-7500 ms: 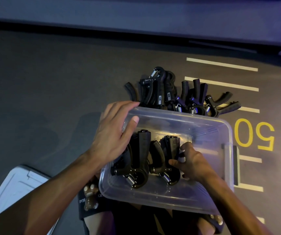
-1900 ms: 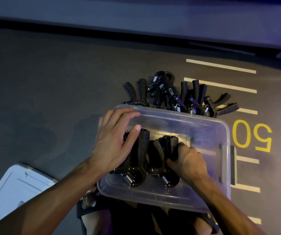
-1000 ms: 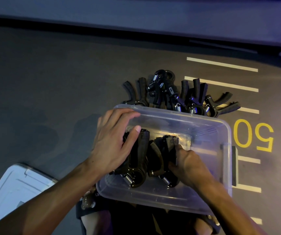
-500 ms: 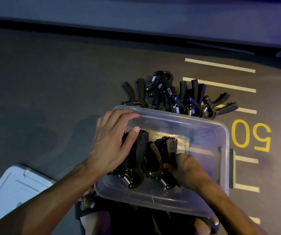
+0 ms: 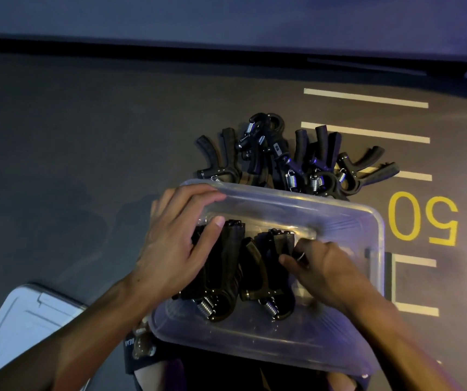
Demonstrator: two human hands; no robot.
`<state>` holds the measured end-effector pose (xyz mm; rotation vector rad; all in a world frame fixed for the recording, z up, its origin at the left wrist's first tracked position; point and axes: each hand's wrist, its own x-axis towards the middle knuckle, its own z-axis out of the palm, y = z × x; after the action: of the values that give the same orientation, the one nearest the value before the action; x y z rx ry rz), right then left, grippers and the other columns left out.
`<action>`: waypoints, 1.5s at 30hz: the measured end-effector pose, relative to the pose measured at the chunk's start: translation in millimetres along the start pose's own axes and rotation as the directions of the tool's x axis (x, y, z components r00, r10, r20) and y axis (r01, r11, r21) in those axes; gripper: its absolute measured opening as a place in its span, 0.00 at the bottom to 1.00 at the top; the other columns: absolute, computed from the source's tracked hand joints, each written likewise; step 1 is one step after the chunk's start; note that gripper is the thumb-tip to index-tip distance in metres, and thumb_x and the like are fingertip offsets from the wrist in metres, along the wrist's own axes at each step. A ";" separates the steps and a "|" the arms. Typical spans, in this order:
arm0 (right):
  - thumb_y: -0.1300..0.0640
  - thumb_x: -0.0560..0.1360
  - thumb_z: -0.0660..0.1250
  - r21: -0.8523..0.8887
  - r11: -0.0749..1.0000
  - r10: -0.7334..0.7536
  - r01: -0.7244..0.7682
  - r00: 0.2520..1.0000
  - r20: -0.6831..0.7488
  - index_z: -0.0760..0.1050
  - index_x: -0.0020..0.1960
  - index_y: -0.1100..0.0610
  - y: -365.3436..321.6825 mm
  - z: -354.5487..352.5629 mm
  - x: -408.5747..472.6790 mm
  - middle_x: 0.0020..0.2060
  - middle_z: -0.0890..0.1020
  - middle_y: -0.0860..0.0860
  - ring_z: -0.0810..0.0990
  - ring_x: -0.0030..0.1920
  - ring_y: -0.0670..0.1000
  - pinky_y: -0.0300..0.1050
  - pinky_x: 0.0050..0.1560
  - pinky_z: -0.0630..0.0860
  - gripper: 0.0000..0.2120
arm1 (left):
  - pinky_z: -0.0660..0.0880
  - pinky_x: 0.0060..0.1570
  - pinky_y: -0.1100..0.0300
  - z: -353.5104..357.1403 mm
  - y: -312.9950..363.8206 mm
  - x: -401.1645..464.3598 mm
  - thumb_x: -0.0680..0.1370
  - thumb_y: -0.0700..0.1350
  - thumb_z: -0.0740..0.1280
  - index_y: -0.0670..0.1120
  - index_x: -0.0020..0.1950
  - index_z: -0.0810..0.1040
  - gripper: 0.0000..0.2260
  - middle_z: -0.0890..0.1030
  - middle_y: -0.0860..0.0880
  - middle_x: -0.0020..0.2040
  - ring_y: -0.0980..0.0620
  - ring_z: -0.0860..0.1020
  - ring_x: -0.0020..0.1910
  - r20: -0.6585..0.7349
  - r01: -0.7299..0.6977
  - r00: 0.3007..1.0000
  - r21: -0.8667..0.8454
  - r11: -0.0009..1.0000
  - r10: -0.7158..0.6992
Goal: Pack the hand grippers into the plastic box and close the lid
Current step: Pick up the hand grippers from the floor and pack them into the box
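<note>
both grips in plastic box [image 5: 362, 218] – r hand [image 5: 322, 266] on hand gripper [image 5: 276, 266]

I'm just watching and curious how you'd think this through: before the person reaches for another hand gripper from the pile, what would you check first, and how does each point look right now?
1. Plastic box steadied: ok, the left hand grips its far-left rim.
2. Right hand free to reach: not ok, its fingers are on the right-hand gripper in the box.
3. Grippers in the box lying neatly: ok, two side by side, springs toward the person.
4. Room left in the box: ok, the right part is bare.
5. Pile of grippers within reach: ok, it lies just beyond the box.
6. Lid at hand: ok, on the floor at lower left.
</note>
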<state>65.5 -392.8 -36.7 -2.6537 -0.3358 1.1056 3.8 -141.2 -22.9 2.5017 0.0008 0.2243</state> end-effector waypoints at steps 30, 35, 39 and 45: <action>0.53 0.81 0.63 0.735 0.545 -0.168 0.402 0.912 -0.374 0.79 0.48 0.56 -21.2 -19.9 -3.8 0.40 0.86 0.52 0.85 0.38 0.49 0.45 0.41 0.80 0.09 | 0.76 0.47 0.52 -27.6 -59.9 110.0 0.78 0.54 0.71 0.49 0.58 0.81 0.12 0.78 0.51 0.47 0.48 0.77 0.43 0.063 0.100 0.992 0.108 0.989 -0.107; 0.45 0.78 0.61 0.871 0.264 -0.053 0.414 0.908 -0.416 0.79 0.52 0.59 -24.9 -33.9 -21.9 0.39 0.84 0.55 0.82 0.34 0.52 0.40 0.33 0.77 0.18 | 0.74 0.49 0.57 -54.9 11.3 70.8 0.78 0.54 0.72 0.46 0.58 0.81 0.14 0.78 0.52 0.50 0.53 0.76 0.45 0.110 -0.237 0.966 0.017 0.971 0.234; 0.42 0.77 0.64 0.782 0.357 -0.053 0.510 0.847 -0.528 0.76 0.43 0.56 -18.0 -37.0 -36.4 0.30 0.78 0.50 0.74 0.28 0.48 0.41 0.29 0.71 0.17 | 0.76 0.52 0.50 -40.3 39.9 33.7 0.76 0.50 0.75 0.45 0.56 0.82 0.13 0.82 0.49 0.53 0.47 0.80 0.51 0.273 -0.394 0.889 0.043 0.918 0.368; 0.49 0.74 0.69 0.747 0.499 -0.127 0.440 0.889 -0.439 0.78 0.46 0.60 -0.7 -23.0 -49.7 0.28 0.77 0.48 0.74 0.28 0.45 0.36 0.33 0.72 0.13 | 0.72 0.54 0.56 -24.7 49.6 -1.7 0.76 0.57 0.73 0.48 0.56 0.83 0.15 0.82 0.53 0.51 0.51 0.79 0.50 0.288 -0.426 0.870 0.030 0.904 0.400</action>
<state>47.8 -410.4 12.2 -1.7465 -0.1157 0.4719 -4.5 -166.9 25.5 2.5788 -0.6608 0.0463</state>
